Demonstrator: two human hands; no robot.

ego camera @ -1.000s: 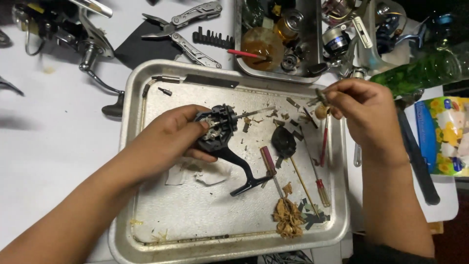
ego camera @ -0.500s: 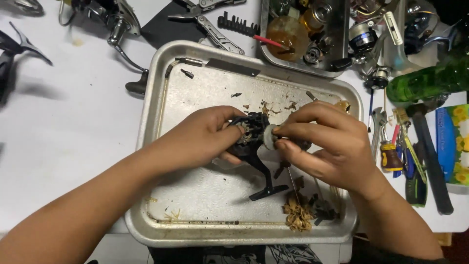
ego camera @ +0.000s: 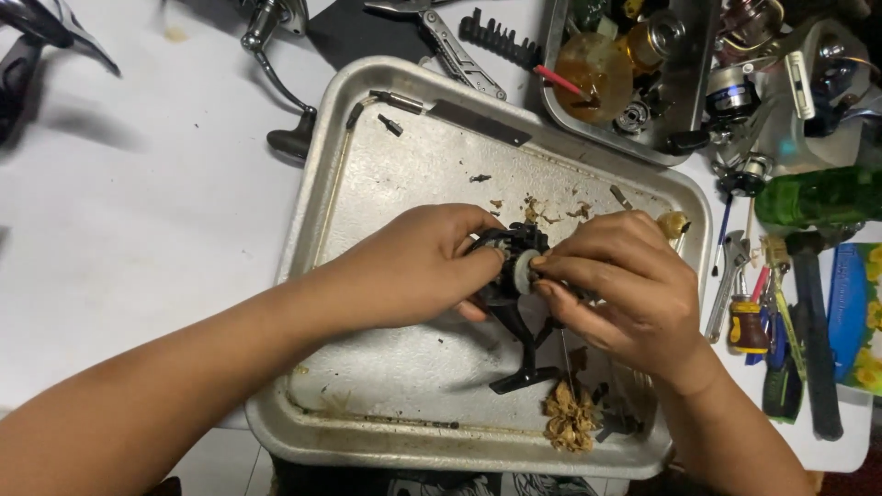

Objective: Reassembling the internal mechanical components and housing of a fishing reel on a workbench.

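Black plastic and grey metal make up the fishing reel body (ego camera: 514, 266), held over the middle of the dented metal tray (ego camera: 367, 165) in the head view. A second ago the right hand (ego camera: 625, 285) was off near the tray's far right rim with a small part; now it has come in against the reel, and its fingers (ego camera: 551, 266) pinch a small pale round piece (ego camera: 524, 272) pressed to the reel's side. The left hand (ego camera: 413, 266) is closed around the reel from the other side, much as before. So the small piece has been brought to the reel, by my reading.

Room is tight on the right: the tray rim, then wrenches and a red-handled screwdriver (ego camera: 746, 321) on the worktop (ego camera: 138, 211). A tuft of brown fibre (ego camera: 570, 418) lies near the tray's near rim. The tray's left half and the worktop beyond it are open.
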